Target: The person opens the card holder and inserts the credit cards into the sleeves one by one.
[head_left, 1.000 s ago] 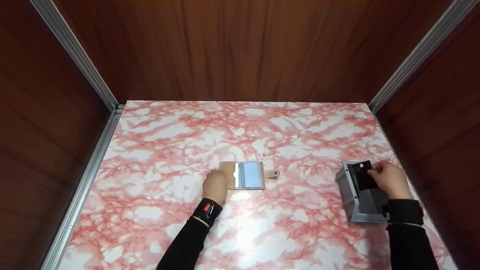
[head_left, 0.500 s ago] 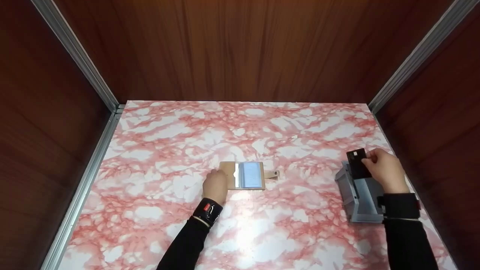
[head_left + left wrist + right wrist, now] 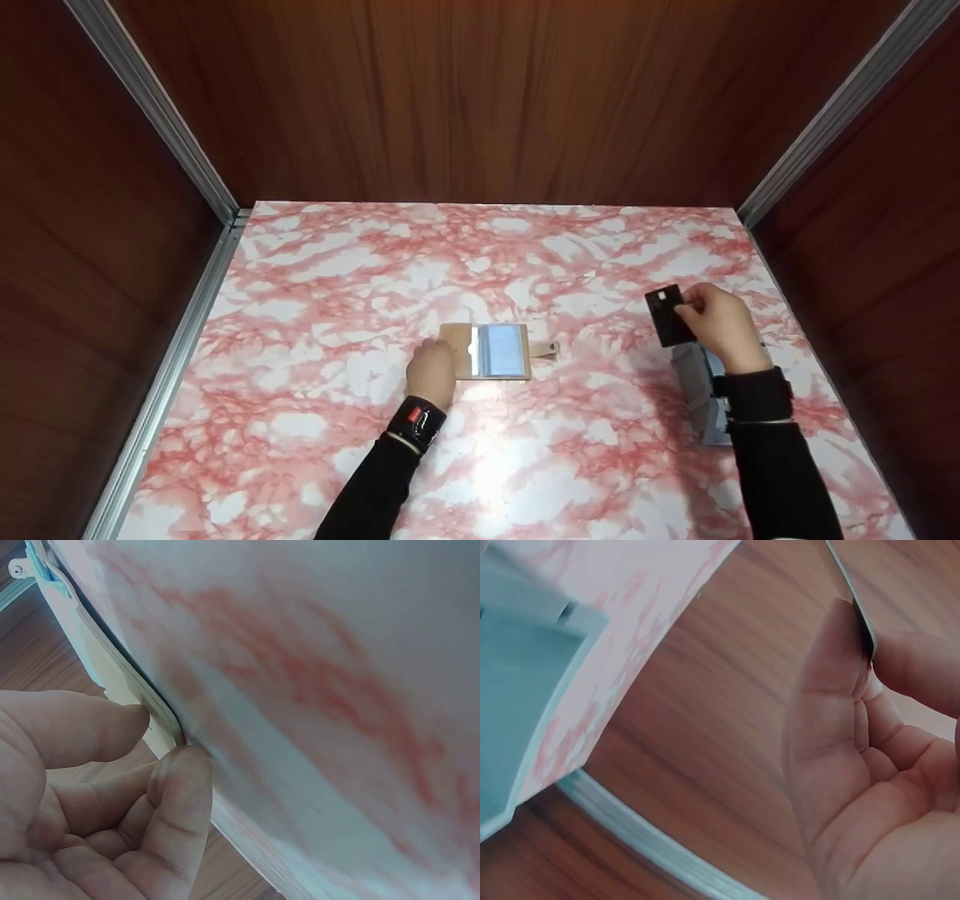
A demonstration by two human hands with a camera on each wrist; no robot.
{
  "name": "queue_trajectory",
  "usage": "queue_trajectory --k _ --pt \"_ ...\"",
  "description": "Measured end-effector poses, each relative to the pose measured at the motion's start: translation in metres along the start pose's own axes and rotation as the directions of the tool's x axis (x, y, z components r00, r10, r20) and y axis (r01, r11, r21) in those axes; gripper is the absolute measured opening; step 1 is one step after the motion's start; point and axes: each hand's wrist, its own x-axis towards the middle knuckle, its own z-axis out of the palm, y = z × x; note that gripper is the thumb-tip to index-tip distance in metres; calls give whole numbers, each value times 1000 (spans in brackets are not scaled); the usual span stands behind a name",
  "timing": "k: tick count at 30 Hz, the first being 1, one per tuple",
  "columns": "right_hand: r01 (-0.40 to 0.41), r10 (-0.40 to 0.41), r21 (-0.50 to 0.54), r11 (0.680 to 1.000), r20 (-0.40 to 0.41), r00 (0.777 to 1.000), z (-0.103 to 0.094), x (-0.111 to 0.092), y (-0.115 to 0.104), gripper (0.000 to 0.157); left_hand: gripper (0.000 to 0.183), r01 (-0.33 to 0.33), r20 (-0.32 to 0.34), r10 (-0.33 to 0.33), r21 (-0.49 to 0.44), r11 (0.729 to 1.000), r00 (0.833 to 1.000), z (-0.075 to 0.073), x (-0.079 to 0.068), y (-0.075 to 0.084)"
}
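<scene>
An opened tan card holder [image 3: 460,352] lies on the table, with clear bluish sleeves [image 3: 504,350] on its right half and a snap strap [image 3: 546,349] sticking out to the right. My left hand [image 3: 432,372] pinches its left edge; in the left wrist view the thumb [image 3: 112,727] and fingertips meet at the corner of the cover [image 3: 127,682]. Held up at the right is a black chip card [image 3: 667,315], pinched at its right edge by my right hand [image 3: 721,326]. The right wrist view shows this card [image 3: 857,604] edge-on between thumb and fingers.
A grey open bin [image 3: 697,390] stands below my right hand, partly covered by the hand and wrist. The red-and-white marbled table [image 3: 337,300] is enclosed by dark wood panels [image 3: 480,105] at the back and both sides.
My right hand has lifted the black card up out of the grey bin and carried it leftward, past the bin's rim. The left hand and the card holder have stayed put.
</scene>
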Motion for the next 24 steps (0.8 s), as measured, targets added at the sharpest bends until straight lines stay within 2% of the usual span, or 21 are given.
queue_trajectory --k 9,18,24 --pt "11 -12 38 999 25 1000 25 11 -18 15 11 -8 20 8 2 1000 1000 1 1 -1" --pt "32 -36 97 995 39 999 49 20 -34 15 11 -2 9 2 2 1000 1000 2 1 -1" --pt "17 -25 143 990 60 998 63 25 -44 13 12 -2 13 2 -11 1000 1000 0 1 -1"
